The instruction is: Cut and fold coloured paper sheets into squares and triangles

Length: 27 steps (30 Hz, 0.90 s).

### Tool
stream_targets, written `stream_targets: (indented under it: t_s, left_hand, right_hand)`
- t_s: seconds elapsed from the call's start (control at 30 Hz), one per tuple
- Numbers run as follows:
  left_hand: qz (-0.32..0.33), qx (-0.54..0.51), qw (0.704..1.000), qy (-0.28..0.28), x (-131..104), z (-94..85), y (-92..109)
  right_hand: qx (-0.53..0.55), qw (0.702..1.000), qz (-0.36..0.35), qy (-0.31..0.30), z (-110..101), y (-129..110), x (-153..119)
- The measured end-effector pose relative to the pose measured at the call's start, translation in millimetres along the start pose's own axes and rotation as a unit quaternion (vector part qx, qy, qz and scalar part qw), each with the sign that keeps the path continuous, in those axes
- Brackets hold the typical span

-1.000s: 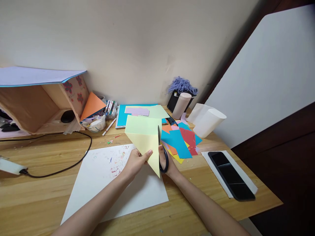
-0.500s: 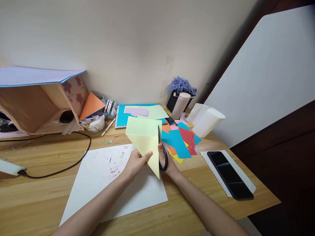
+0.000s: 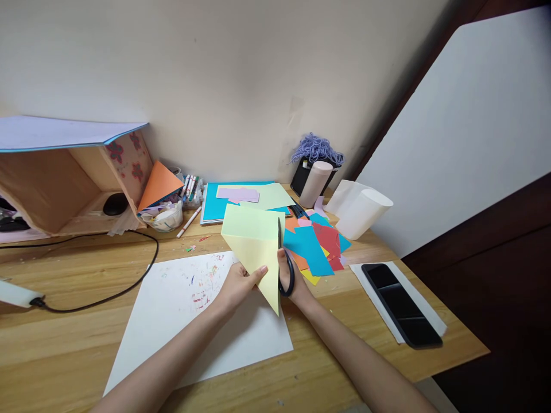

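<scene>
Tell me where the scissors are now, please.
In the head view, near the centre, the scissors are in the right hand, at the right edge of the yellow paper.

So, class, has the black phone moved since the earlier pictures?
No: judged against the desk's corner, the black phone lies in the same place; the whole view shifts slightly.

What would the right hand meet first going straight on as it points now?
With the scissors leading, the right hand would likely meet the pale yellow-green paper first, already beside the visible blade. Beyond, the green sheet on the stack looks next, though depth is unclear and it may lie lower.
</scene>
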<state>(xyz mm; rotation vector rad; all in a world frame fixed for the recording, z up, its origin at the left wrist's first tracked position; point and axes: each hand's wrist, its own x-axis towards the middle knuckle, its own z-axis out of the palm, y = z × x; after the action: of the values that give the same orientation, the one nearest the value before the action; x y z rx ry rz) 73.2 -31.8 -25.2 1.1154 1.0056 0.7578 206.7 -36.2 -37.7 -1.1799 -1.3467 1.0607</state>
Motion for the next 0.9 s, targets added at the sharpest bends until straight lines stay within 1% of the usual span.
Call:
stream_targets:
  t_s: [0.17, 0.4, 0.57, 0.63, 0.73, 0.9]
  left_hand:
    - [-0.004, 0.008, 1.000, 0.009, 1.3, -0.8, -2.4]
    - [0.002, 0.014, 1.000, -0.013, 1.5, -0.3, -5.6]
    - [0.000, 0.019, 1.000, -0.015, 1.8, -0.3, -5.8]
    - [-0.003, 0.015, 1.000, -0.013, 1.2, 0.1, -4.6]
    - [-0.004, 0.017, 1.000, -0.020, 0.0, 1.2, -3.4]
    - [-0.006, 0.023, 0.999, -0.030, -0.1, 1.7, -4.3]
  right_hand:
    - [-0.018, 1.000, 0.000, 0.006, 0.6, -3.1, -0.6]
    - [0.006, 1.000, 0.009, 0.002, -0.3, -5.2, 0.6]
    - [0.017, 1.000, -0.015, 0.019, -1.2, -8.2, -1.4]
    - [0.022, 0.999, -0.013, 0.021, -1.5, -7.4, -0.9]
    - [0.021, 1.000, -0.003, 0.020, -2.3, -5.3, 1.4]
    - [0.009, 1.000, -0.006, 0.023, -3.2, -7.1, 1.9]
